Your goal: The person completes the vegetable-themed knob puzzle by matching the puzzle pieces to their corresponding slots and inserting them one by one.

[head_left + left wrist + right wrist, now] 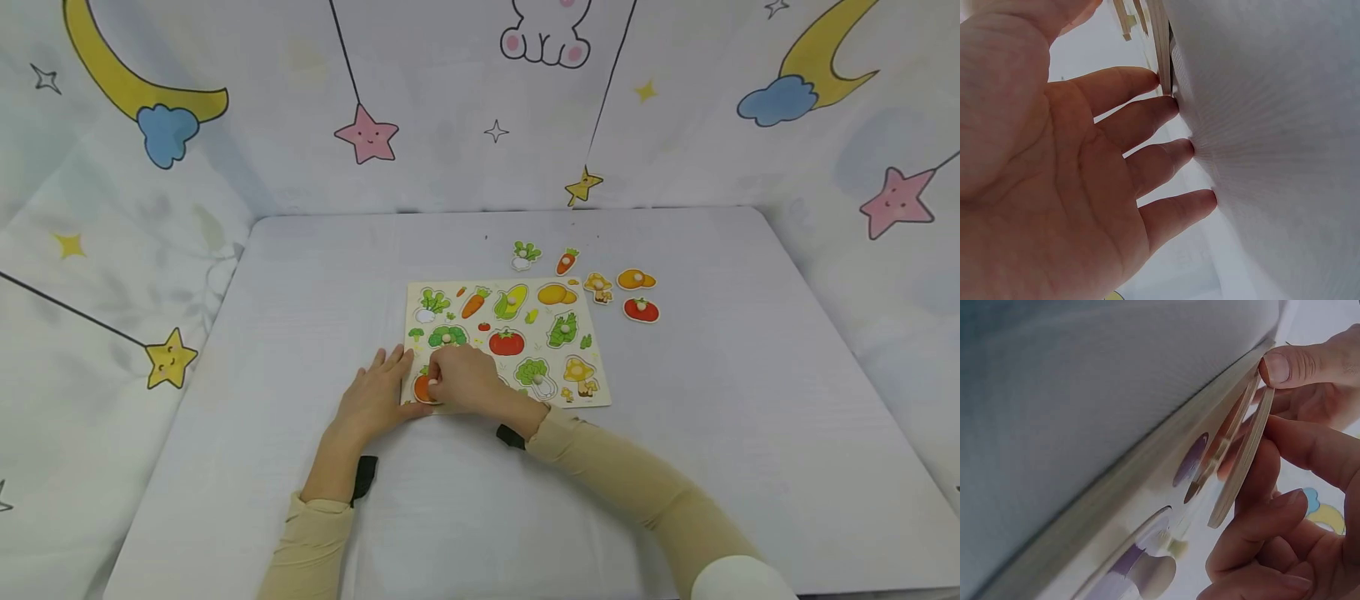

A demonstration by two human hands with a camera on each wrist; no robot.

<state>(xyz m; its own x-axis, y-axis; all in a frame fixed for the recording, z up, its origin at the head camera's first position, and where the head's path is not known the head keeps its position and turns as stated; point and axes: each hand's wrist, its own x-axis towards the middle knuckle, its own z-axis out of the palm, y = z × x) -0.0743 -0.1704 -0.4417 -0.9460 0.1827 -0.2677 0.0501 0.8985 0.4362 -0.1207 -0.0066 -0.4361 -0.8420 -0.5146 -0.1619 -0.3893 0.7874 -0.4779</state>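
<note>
A wooden vegetable puzzle board [468, 327] lies flat on the white table. My left hand [372, 400] rests at its front left corner, fingers spread and fairly straight. In the left wrist view, fingertips [1168, 106] touch the board's edge and the tablecloth. My right hand [468, 382] reaches over the board's front left part and holds a round orange vegetable puzzle piece [422, 388]. From the right wrist, that piece [1244, 464] appears tilted, one side raised over its printed recess; its knob is hidden behind my fingers. The left thumb [1279, 369] is close by its upper end.
Loose pieces lie behind and right of the board: a white radish [522, 257], a carrot [567, 262], a mushroom [598, 287], a potato [636, 279] and a tomato [641, 311]. Broccoli [442, 335], corn [512, 302] and cabbage [534, 377] pieces sit in the board.
</note>
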